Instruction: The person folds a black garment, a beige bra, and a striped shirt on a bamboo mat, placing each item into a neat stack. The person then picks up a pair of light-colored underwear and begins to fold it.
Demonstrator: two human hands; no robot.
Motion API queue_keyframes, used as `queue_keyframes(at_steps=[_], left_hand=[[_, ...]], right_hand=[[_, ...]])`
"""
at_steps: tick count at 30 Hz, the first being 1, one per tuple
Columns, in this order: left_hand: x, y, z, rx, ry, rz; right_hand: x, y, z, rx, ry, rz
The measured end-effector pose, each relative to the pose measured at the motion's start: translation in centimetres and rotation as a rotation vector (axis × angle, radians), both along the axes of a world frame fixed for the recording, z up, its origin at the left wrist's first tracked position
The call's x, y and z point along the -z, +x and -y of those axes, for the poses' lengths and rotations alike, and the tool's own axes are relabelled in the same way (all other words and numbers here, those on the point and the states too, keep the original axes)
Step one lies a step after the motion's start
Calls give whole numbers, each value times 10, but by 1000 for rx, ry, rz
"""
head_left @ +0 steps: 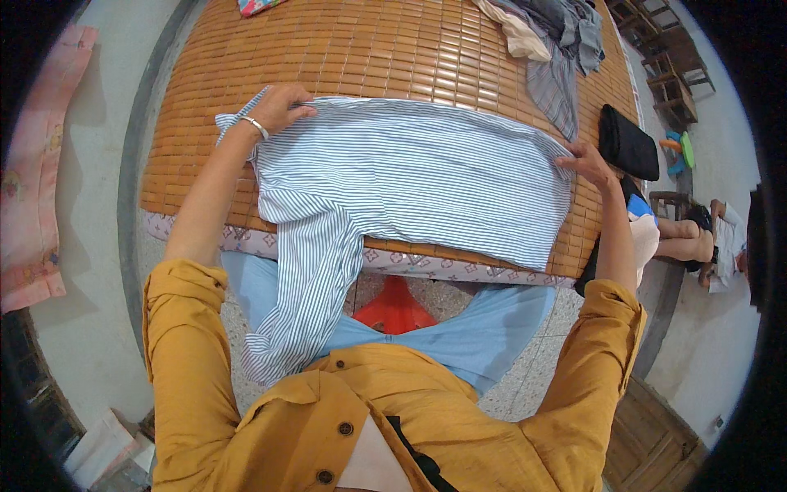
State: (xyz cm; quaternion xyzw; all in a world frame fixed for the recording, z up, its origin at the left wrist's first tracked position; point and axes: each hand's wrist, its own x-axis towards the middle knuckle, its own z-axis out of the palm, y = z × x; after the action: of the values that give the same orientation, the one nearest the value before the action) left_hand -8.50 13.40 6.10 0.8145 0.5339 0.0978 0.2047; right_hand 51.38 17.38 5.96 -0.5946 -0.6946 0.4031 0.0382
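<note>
A blue-and-white striped shirt [426, 176] lies sideways across the near part of a bed covered with a brown bamboo mat [361, 53]. One sleeve hangs over the bed's near edge onto my lap. At the shirt's far left corner, my left hand [283, 111], with a bracelet on the wrist, pinches the cloth along the far edge. My right hand [589, 162] grips the far right corner of the shirt between thumb and fingers. Between the hands the far edge runs nearly straight, and the cloth shows soft wrinkles.
Crumpled grey and cream clothes [566, 37] lie at the far right of the mat. A black pouch-like item [629, 143] rests by the right edge. Below the near edge shows a red stool [395, 307]. Another person [713, 242] is at the far right.
</note>
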Motion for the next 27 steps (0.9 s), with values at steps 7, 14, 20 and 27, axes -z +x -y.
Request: queue_keyframes(at_steps=[7,14,20,27], left_hand=[[12,-7,-12,-184,-138,166],[20,-2,-16,-409,-268,208],[36,-2,-19,-318,-1,178],[27,35,12,3,358,98]], right_hand=[[23,24,-14,270,241,-102],[39,16,-17,377,147,8],[41,-4,-10,477,453,242],[35,-102,42,149,934,525]])
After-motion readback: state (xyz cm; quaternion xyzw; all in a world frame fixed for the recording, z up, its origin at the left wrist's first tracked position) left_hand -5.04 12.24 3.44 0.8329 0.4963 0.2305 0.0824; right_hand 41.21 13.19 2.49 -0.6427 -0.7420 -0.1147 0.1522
